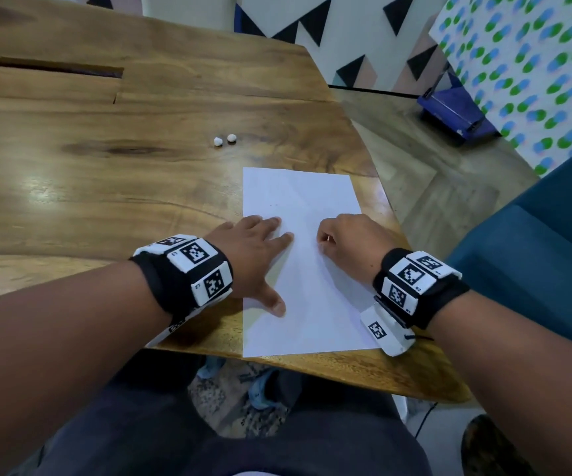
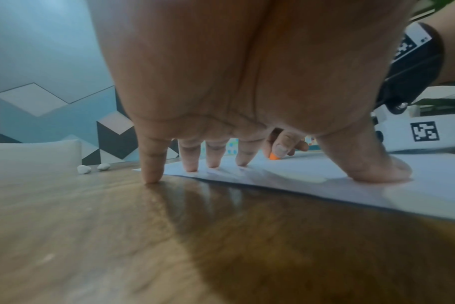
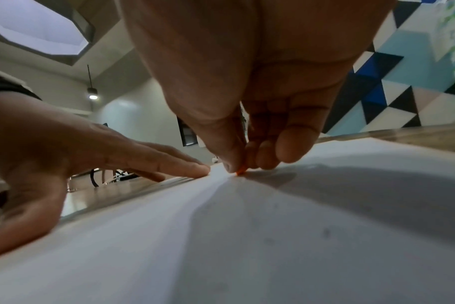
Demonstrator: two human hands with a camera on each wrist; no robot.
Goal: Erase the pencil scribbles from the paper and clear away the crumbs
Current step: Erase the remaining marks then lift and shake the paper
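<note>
- One wooden table fills most of the head view; a long dark slot runs through its far left part.
- Teal chair seat sits off the table's right edge, beyond the right wrist.
- White paper lies flat near the table's front right corner, long side running away from the person. Both hands rest on it. Its surface looks nearly blank from above; the right wrist view shows a few faint grey specks on the sheet just behind the right fingertips.
- Left hand lies palm-down, fingers straight and spread. The left wrist view shows the little finger on bare wood just left of the sheet, three fingertips on the paper's left margin and the thumb pressed flat on the paper nearer the person.
- Right hand is curled, fingertips bunched together and pinching a small orange eraser. Only the eraser's tip shows below the thumb, touching the paper just right of the left index fingertip.
- Two small white lumps sit side by side on bare wood, well beyond the left fingertips and clear of the paper's far left corner. What they are cannot be told.
</note>
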